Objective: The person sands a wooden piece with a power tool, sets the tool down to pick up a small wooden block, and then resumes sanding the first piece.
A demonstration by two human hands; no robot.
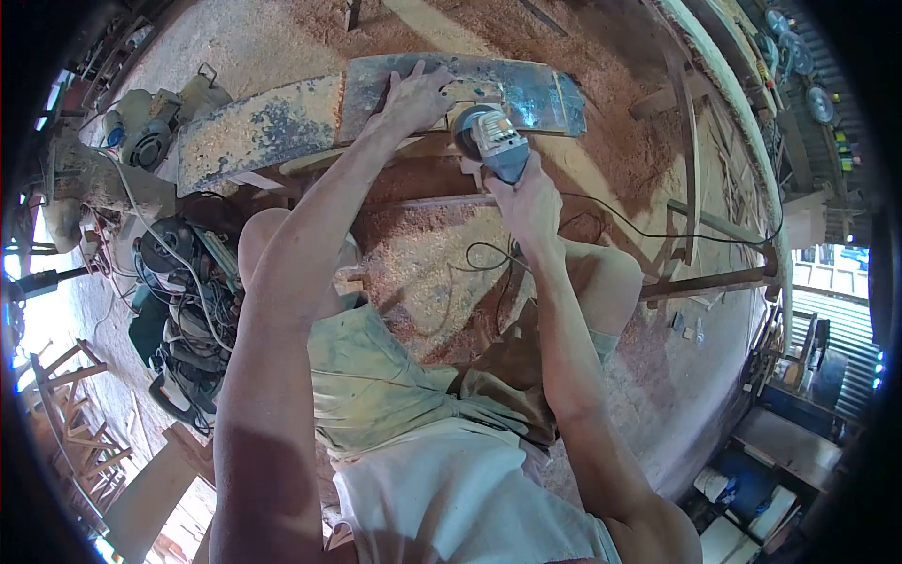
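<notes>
My right hand (528, 202) is wrapped round the rear body of an angle grinder (498, 141), whose dark disc (467, 130) points to the left. The disc is at a small wooden piece (458, 111) near the front edge of a low bench (282, 122) with a worn, dust-covered top. On that bench, just left of the disc, my left hand (413, 98) lies with its fingers spread, close to the wooden piece. Whether it presses on the piece or only on the bench top is too small to tell.
A black cable (658, 233) runs from the grinder to the right, with a loop hanging between the knees. Dusty machines (150, 136) and a pile of power tools (183, 282) stand at the left. Wooden frame legs (691, 141) stand at the right. Sawdust covers the floor.
</notes>
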